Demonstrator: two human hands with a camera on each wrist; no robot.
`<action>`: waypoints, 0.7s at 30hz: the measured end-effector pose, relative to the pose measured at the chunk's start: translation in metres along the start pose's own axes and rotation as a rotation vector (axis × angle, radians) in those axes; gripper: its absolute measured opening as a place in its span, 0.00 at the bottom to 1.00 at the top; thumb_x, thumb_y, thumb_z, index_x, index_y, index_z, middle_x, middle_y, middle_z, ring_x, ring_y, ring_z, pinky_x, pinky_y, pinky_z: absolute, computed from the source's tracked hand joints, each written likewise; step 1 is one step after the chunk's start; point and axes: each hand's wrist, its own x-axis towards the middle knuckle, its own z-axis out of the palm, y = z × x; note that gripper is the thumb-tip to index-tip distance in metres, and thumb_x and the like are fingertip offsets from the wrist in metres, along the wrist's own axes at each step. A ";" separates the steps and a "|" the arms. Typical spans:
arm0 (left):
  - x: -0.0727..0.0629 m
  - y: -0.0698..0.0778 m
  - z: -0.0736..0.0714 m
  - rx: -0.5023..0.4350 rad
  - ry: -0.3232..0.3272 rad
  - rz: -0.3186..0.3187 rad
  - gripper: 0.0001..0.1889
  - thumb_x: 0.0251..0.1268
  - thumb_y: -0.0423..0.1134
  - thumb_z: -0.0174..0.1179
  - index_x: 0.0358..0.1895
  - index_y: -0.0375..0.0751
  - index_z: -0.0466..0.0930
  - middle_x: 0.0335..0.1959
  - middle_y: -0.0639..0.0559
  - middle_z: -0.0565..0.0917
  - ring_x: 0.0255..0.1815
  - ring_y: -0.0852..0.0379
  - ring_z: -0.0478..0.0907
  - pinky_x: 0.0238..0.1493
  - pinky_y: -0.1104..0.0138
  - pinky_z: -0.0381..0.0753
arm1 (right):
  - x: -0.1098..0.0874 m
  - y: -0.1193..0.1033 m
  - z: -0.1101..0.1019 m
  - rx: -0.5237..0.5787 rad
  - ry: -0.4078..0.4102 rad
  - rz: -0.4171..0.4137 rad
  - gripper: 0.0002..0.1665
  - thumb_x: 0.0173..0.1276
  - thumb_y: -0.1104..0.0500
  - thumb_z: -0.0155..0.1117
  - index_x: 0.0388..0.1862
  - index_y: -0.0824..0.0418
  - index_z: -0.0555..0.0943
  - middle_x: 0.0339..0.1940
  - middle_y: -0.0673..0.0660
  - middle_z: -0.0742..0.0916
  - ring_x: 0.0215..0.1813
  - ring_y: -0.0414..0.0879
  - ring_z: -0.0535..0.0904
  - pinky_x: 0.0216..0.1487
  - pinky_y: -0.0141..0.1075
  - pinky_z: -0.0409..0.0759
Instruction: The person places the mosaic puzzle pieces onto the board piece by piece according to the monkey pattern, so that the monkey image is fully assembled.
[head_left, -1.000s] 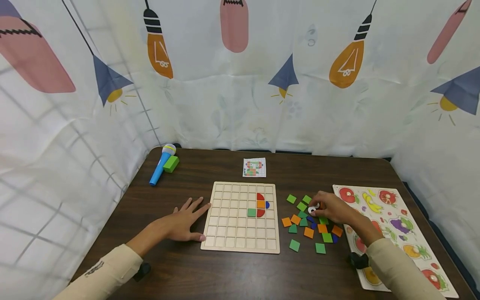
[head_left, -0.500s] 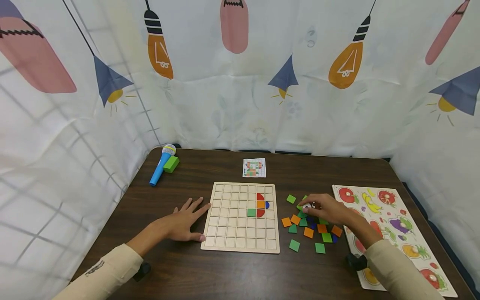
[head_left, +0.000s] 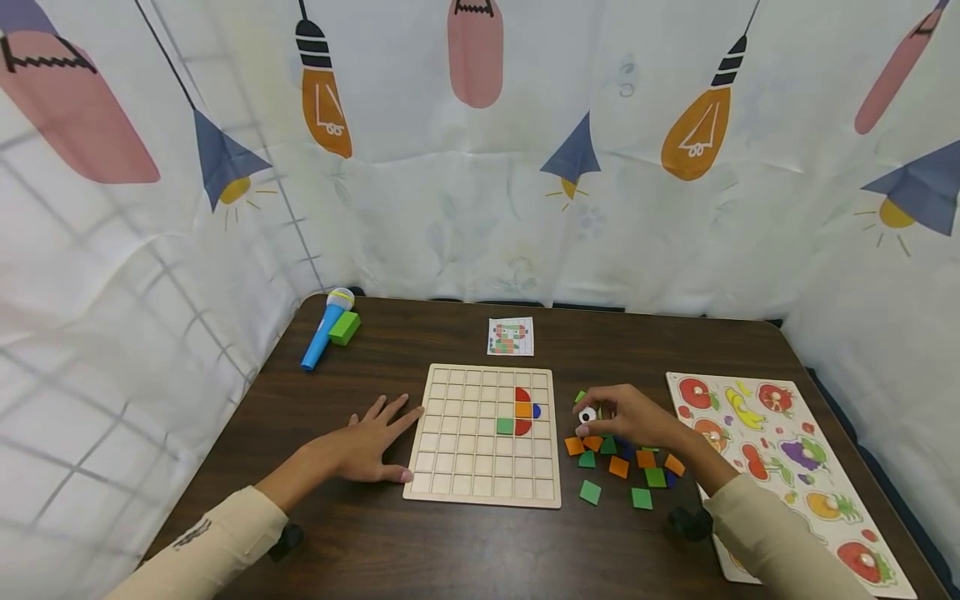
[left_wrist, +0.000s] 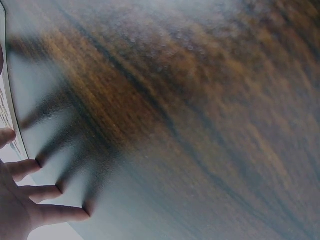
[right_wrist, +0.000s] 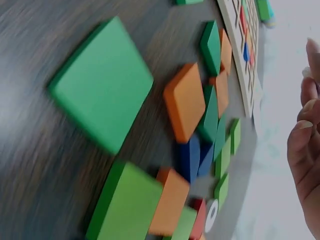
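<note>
Head view, and the right hand (head_left: 633, 415) has just slid left across the loose pieces (head_left: 618, 467), pinching a round eye piece (head_left: 587, 414)! That brings it nearer the grid board (head_left: 465, 433) at lower centre, though it's still short of the board's right edge. Only five shapes sit there, right of the board's middle, most cells bare. Left hand (head_left: 367, 448) hasn't budged, fingers spread at the board's left edge. Across the dark surface (head_left: 480, 550): a picture card (head_left: 511, 337) above the board, a blue microphone (head_left: 321, 335) beside a green block (head_left: 345, 328) at centre left, a fruit board (head_left: 795, 475) lower right. Behind, a lamp-printed white curtain (head_left: 465, 217) fills the upper frame.
</note>
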 end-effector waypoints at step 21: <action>0.000 -0.001 0.001 0.012 0.001 0.002 0.53 0.62 0.69 0.61 0.82 0.50 0.45 0.82 0.34 0.44 0.79 0.22 0.41 0.62 0.21 0.52 | 0.047 -0.018 0.028 0.142 -0.098 -0.075 0.20 0.76 0.58 0.61 0.62 0.65 0.81 0.28 0.61 0.84 0.23 0.39 0.74 0.25 0.31 0.74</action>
